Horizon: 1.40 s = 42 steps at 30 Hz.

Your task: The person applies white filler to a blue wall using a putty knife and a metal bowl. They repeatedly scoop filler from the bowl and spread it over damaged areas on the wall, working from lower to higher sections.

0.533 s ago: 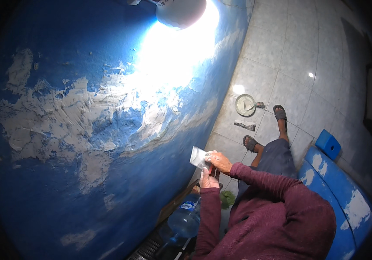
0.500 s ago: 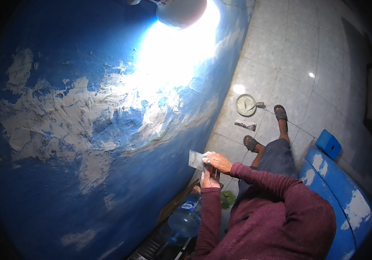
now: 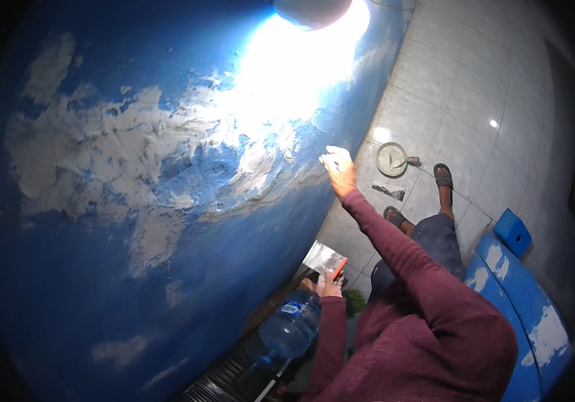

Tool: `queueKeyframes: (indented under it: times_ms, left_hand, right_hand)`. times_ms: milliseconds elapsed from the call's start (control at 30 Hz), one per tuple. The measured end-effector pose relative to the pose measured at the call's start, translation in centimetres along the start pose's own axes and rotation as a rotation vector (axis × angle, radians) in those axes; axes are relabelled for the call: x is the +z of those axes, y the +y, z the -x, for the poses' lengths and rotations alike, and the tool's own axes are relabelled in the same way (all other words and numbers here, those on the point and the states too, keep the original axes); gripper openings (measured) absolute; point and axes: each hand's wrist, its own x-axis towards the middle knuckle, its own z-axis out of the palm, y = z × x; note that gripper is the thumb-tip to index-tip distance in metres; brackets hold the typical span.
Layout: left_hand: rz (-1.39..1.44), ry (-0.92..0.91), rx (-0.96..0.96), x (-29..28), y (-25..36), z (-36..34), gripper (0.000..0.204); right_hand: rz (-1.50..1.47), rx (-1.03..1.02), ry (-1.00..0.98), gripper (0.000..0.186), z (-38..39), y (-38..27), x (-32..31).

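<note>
Right hand: you're reaching your right hand (image 3: 339,171) up and out to the blue wall (image 3: 133,281), fingers closed round a pale putty scraper (image 3: 334,153) and pressing its blade onto the surface.
Scraper spot: it's sitting at the lower edge of the bright glare, right beside a white filler patch (image 3: 260,161).
Left hand: you're keeping your left hand (image 3: 331,285) low and close to your body, fingers clamped on the bottom of a flat plaster board (image 3: 325,258) with a grey face and a red edge.
Board position: it's tilting up just above that hand, near the foot of the wall, well apart from the scraper.
Wall: it's showing wide rough white patches of filler (image 3: 86,161) across the blue paint, and a lamp (image 3: 311,10) is blazing at the top.
Sleeves: you're wearing a maroon sleeve (image 3: 401,248) on each arm.
Below the left hand: a large clear water jug (image 3: 291,328) is lying by the wall.
Floor: a round pan of filler (image 3: 392,159) is resting on the grey tiles (image 3: 475,87), with a small trowel (image 3: 389,191) near it.
Feet: your sandals (image 3: 443,175) are standing just beside those.
Far right: a small blue box (image 3: 512,232) is sitting on the tiles.
</note>
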Motion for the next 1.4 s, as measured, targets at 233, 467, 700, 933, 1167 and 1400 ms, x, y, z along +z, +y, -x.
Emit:
queueKeyframes:
  times_ms: [233, 467, 700, 933, 1167, 1400]
  left_hand:
    - [-0.041, -0.191, 0.054, 6.0, 3.0, -0.7, 0.039]
    - [0.092, -0.390, -0.138, 9.6, 5.9, -0.2, 0.030]
    - [0.204, -0.374, -0.185, 9.2, 5.5, 0.2, 0.033]
    - [-0.013, -0.497, -0.207, 9.0, 2.5, 0.2, 0.047]
    - [-0.313, -0.572, -0.139, 7.4, -1.2, -0.1, 0.038]
    - [-0.511, -0.435, -0.109, 4.7, -4.6, -0.7, 0.032]
  right_hand:
    - [0.033, 0.669, -0.661, 0.036, 12.8, -4.0, -9.8]
    - [-0.457, 0.893, -0.783, 0.048, 13.9, -10.2, -10.3]
    - [-0.309, 0.752, -0.975, 0.063, 13.8, -11.9, -10.6]
    - [-0.249, 0.783, -0.870, 0.052, 14.2, -11.4, -13.0]
    - [-0.182, 0.931, -0.624, 0.046, 13.0, -10.6, -15.7]
    - [-0.232, 0.938, -0.525, 0.060, 12.7, -8.5, -20.3]
